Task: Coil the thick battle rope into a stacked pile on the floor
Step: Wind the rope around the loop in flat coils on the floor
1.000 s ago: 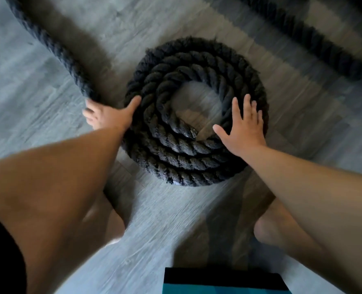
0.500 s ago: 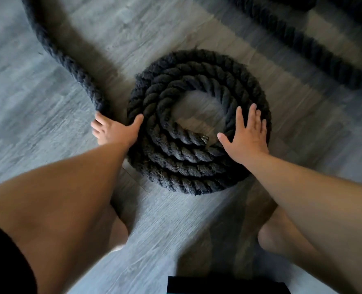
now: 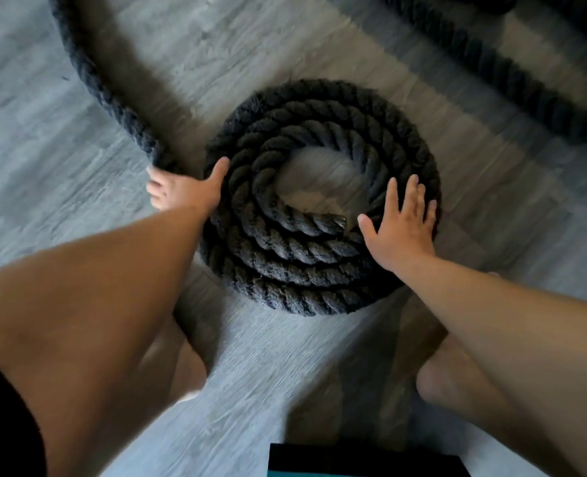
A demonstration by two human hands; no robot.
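A thick black battle rope lies wound into a flat spiral coil (image 3: 305,256) of about three turns on the grey floor, its cut end (image 3: 336,220) at the centre. My left hand (image 3: 185,191) grips the loose run of rope (image 3: 102,94) where it meets the coil's left side, thumb against the outer turn. My right hand (image 3: 400,225) lies flat, fingers spread, on the coil's right side. The loose run curves away to the upper left.
Another stretch of the same rope (image 3: 501,67) runs diagonally across the upper right. My bare knees (image 3: 457,380) are near the coil's front edge. Grey wood-look floor (image 3: 250,390) surrounds the coil. A dark and teal edge (image 3: 364,464) shows at the bottom.
The view has shifted slightly, so coil and hands sit a little lower in frame. Both hands keep the same hold on the coil and rope.
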